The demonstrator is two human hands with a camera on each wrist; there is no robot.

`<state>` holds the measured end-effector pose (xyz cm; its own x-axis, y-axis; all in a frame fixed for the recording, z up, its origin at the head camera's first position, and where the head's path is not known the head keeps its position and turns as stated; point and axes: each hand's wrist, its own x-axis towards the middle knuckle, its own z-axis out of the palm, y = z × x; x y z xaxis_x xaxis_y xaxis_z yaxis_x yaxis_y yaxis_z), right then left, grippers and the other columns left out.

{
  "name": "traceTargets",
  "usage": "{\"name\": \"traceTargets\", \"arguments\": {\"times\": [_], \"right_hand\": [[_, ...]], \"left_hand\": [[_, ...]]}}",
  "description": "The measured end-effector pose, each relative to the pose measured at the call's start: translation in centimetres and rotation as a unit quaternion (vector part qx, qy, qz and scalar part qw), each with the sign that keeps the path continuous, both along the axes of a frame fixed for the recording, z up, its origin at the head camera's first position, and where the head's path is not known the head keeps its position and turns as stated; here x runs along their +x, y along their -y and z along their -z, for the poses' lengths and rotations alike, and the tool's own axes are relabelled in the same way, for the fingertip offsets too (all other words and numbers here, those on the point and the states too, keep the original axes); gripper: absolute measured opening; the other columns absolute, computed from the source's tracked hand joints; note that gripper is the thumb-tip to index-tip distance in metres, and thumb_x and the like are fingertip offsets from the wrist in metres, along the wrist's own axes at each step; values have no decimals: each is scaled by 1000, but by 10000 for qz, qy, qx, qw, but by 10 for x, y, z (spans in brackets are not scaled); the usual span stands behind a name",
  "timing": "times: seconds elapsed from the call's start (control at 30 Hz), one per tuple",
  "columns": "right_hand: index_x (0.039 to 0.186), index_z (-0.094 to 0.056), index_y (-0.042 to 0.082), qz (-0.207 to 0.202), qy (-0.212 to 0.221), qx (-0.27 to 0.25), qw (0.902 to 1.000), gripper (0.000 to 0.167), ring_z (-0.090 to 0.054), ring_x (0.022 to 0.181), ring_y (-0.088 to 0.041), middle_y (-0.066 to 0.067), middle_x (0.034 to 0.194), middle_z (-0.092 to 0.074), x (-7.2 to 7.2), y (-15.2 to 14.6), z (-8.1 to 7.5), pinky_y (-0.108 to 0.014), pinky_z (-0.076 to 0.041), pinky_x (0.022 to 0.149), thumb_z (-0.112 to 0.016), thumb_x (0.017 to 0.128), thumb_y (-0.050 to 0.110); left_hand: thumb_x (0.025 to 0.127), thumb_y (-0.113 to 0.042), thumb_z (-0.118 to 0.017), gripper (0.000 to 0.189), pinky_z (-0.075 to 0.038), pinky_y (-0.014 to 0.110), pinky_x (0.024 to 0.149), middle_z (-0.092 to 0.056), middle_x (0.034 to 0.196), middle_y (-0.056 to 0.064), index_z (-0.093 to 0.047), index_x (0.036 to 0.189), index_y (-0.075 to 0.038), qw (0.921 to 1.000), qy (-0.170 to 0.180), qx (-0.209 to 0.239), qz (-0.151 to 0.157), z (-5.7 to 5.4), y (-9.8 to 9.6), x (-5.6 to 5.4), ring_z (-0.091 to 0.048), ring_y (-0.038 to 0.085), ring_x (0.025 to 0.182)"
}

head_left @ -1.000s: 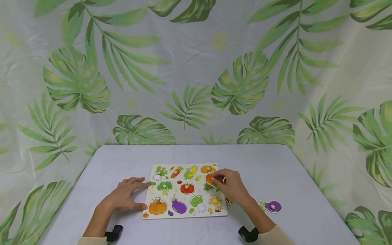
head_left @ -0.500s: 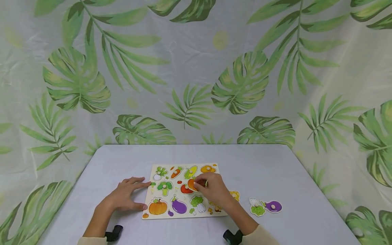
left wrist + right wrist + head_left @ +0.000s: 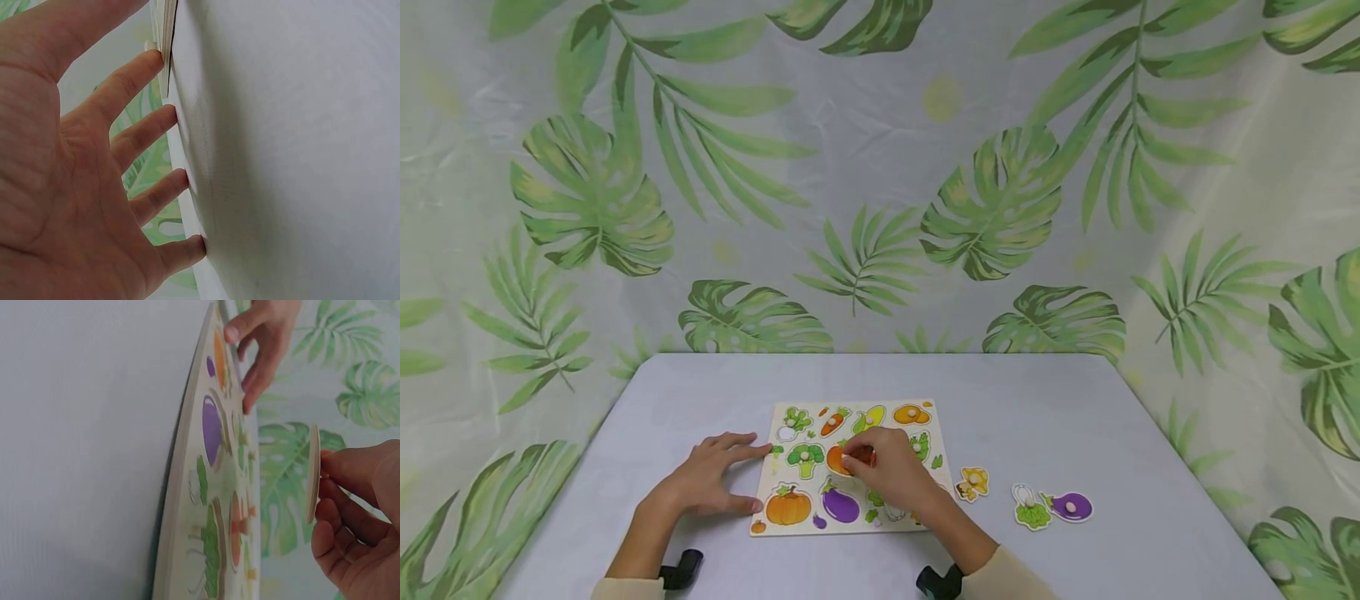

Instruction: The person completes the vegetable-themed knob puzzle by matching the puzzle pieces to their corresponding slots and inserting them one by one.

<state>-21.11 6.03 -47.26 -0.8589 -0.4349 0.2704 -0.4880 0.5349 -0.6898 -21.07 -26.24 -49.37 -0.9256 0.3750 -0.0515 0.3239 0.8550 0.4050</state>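
My right hand [image 3: 891,471] pinches an orange pumpkin puzzle piece [image 3: 837,460] by its knob, over the middle of the wooden vegetable puzzle board [image 3: 820,528]. In the right wrist view the pumpkin piece [image 3: 314,475] appears edge-on, raised off the board [image 3: 181,487]. My left hand [image 3: 709,477] lies with spread fingers at the board's left edge, thumb and index fingertip right at it. Knobbed pieces such as the broccoli [image 3: 806,457] and carrot [image 3: 832,423] sit in the board. Its pumpkin picture [image 3: 787,505] and eggplant picture [image 3: 840,504] show no knobs. My right hand covers part of the board.
To the right of the board lie a loose mushroom piece [image 3: 973,482], a leafy-green piece [image 3: 1032,508] and an eggplant piece [image 3: 1070,506]. The white table [image 3: 1037,417] ends at a leaf-patterned cloth backdrop [image 3: 880,167].
My right hand has carried the pumpkin piece leftward across the board, from its right side to near the middle. The left hand has stayed at the board's left edge.
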Motion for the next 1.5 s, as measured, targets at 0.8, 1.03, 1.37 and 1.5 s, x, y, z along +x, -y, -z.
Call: {"name": "traceTargets", "arguments": {"times": [0.8, 1.03, 1.37, 1.5], "right_hand": [[93, -79, 13, -409, 227, 197, 9987, 5, -56, 73, 5, 11, 83, -72, 4, 55, 18, -12, -50, 66, -79, 92, 18], [93, -78, 14, -565, 430, 371, 9968, 4, -54, 71, 6, 14, 82, -70, 9, 64, 21, -13, -49, 68, -78, 93, 19], [91, -78, 13, -807, 319, 569, 9946, 5, -52, 67, 11, 14, 78, -70, 13, 77, 31, -9, -47, 61, -79, 92, 17], [90, -78, 12, -849, 188, 617, 9943, 4, -52, 66, 11, 13, 77, -69, 13, 82, 33, -8, -46, 61, -80, 91, 16]], "left_hand": [[69, -61, -86, 86, -28, 81, 109, -50, 154, 14, -62, 144, -24, 10000, -37, 81, 36, -1, 1, 0, -41, 52, 139], [69, -62, -86, 87, -28, 80, 110, -50, 155, 13, -61, 144, -26, 10000, -18, 66, 12, -1, 1, -1, -40, 51, 141], [68, -63, -86, 88, -28, 80, 110, -50, 155, 13, -61, 144, -27, 9999, -31, 97, 5, -1, 1, -2, -40, 50, 141], [68, -63, -86, 88, -27, 80, 110, -50, 155, 13, -61, 145, -27, 10000, -6, 85, -6, -2, 1, -1, -40, 50, 141]]}}
